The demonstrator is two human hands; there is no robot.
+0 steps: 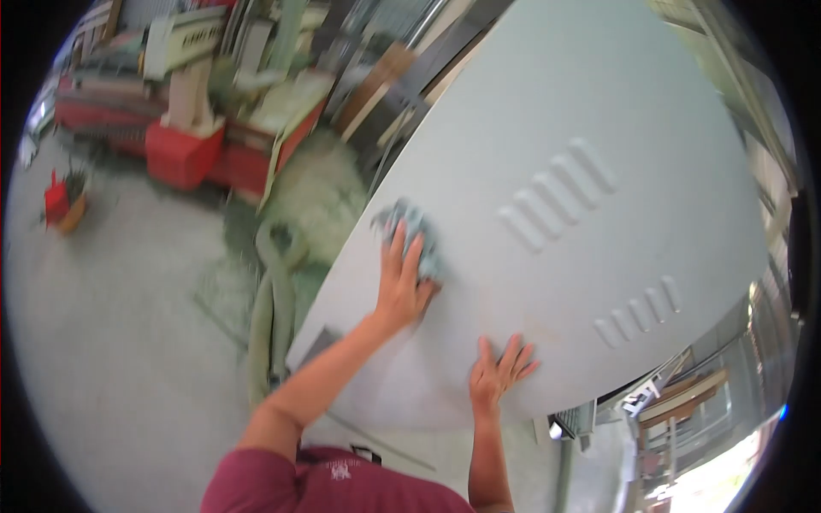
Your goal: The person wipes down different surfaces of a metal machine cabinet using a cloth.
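Observation:
A large pale grey metal panel (pixel 462 333) with two rows of raised louvre slots fills the middle and right of the head view. My left hand (pixel 399 286) presses a crumpled grey-blue cloth (pixel 416 229) against the panel near its left edge, fingers stretched over the cloth. My right hand (pixel 500 376) lies on the panel near its lower edge, fingers spread, holding nothing. Both louvre rows, the larger one (pixel 558 195) and the smaller one (pixel 637 312), are to the right of the cloth and apart from both hands.
At the upper left stands a red and white machine (pixel 184 137). A thick hose (pixel 272 316) runs along the floor beside the panel's left edge. A red object (pixel 58 201) sits on the floor at far left. Wooden pieces (pixel 684 398) show at lower right.

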